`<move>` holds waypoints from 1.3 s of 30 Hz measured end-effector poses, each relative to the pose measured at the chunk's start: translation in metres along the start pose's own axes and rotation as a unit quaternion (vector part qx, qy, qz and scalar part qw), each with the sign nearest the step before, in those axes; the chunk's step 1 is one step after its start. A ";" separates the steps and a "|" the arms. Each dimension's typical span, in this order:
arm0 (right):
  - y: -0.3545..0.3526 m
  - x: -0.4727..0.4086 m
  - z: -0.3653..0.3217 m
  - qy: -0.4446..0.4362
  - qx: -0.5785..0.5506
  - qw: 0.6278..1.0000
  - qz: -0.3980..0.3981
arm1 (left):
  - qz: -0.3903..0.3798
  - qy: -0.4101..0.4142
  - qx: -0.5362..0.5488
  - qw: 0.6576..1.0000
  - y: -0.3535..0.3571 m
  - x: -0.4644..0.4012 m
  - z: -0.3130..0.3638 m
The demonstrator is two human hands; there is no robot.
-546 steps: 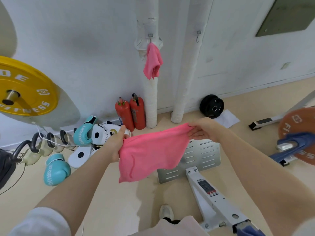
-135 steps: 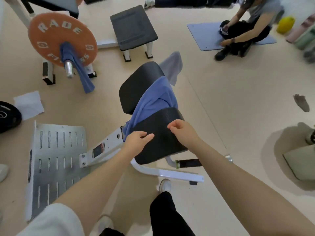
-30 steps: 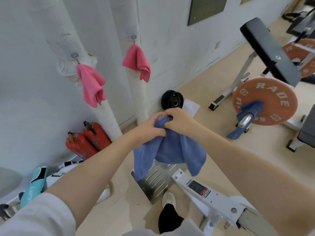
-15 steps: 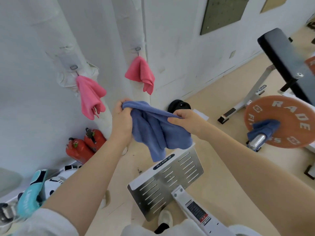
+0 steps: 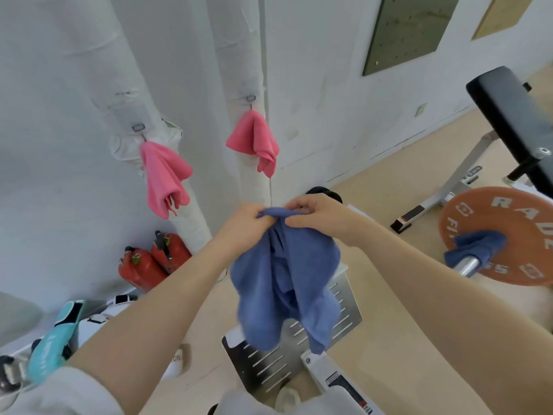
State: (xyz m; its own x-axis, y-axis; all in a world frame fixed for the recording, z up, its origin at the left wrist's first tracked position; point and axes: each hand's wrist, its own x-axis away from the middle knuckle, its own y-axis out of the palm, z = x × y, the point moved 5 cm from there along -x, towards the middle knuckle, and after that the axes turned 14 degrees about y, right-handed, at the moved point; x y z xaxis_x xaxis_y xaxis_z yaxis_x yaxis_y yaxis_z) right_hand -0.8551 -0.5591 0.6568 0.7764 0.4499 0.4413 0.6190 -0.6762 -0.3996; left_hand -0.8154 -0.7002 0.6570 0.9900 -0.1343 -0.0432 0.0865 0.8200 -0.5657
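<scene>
A blue cloth (image 5: 284,283) hangs bunched in front of me, its lower folds dangling over a slotted metal footplate (image 5: 344,307). My left hand (image 5: 245,226) grips its top edge, and my right hand (image 5: 317,214) pinches the same edge right beside it, so the two hands nearly touch. Two pink cloths hang from hooks on white wrapped pipes: one (image 5: 164,178) on the left pipe, one (image 5: 254,142) on the right pipe, both above and beyond my hands.
Two red fire extinguishers (image 5: 152,262) stand at the wall's foot. Boxing gloves (image 5: 57,336) lie at lower left. An orange weight plate (image 5: 505,235) with another blue cloth (image 5: 475,247) on its bar is at right, under a black bench pad (image 5: 514,115).
Half a second ago my hands held the blue cloth spread apart. They have come together at its top edge, and the cloth now hangs bunched lower, over the footplate.
</scene>
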 end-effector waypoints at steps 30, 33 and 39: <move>0.081 -0.050 -0.084 0.030 -0.104 0.991 -0.082 | 0.008 0.145 -0.115 0.983 -0.115 0.021 -0.038; 0.081 -0.055 -0.081 0.044 -0.158 0.982 -0.090 | 0.059 0.099 -0.064 0.991 -0.136 0.028 -0.060; 0.090 -0.068 -0.076 0.071 -0.144 0.987 -0.007 | 0.097 0.020 0.087 0.991 -0.149 0.034 -0.079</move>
State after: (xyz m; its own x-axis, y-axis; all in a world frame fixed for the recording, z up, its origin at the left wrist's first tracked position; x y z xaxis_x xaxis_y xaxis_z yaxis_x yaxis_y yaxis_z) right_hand -0.8608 -0.6949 0.6523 0.7302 0.3885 0.5620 0.5548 -0.8172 -0.1559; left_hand -0.8035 -0.8705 0.6745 0.9850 0.0151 -0.1721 -0.0829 0.9154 -0.3940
